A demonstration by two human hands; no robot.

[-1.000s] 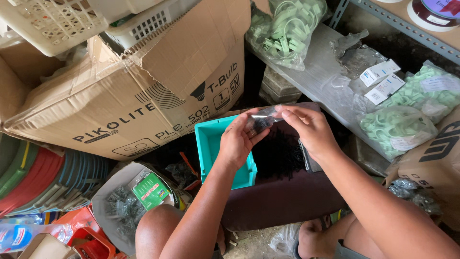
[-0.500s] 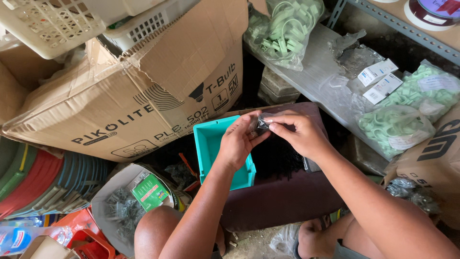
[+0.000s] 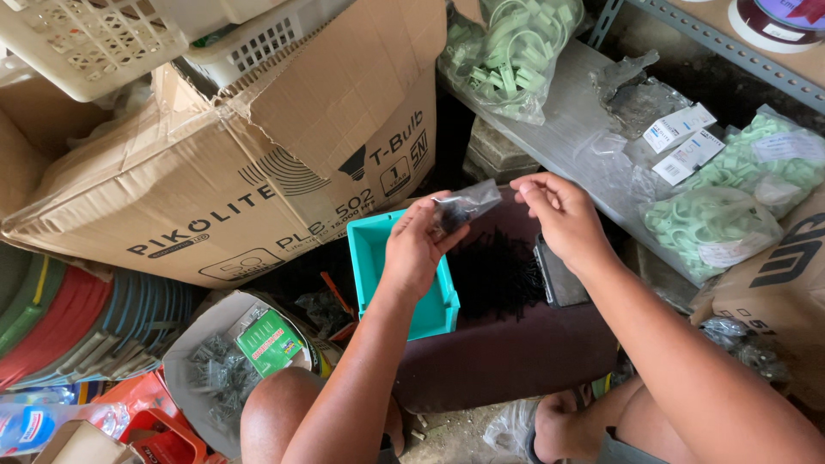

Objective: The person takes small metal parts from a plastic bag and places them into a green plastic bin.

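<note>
The small clear bag [image 3: 464, 204] of dark bits is pinched in the left hand [image 3: 415, 249], its long axis slanting up-right toward the right hand [image 3: 563, 219], whose empty fingertips [image 3: 526, 191] sit pinched together just beside it.

Turquoise plastic bin [image 3: 375, 258]; black heap of small parts [image 3: 498, 275] on dark maroon seat [image 3: 507, 352]; pale green clips [image 3: 516, 51] in clear bags; brown cardboard box [image 3: 258, 163]; clear small bag [image 3: 464, 204] with dark contents.

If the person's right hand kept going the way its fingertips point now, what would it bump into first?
Most likely the small clear plastic bag pinched in the left hand. The right hand points leftward at the bag's free end, with only a short gap between, though depth is hard to judge.
</note>
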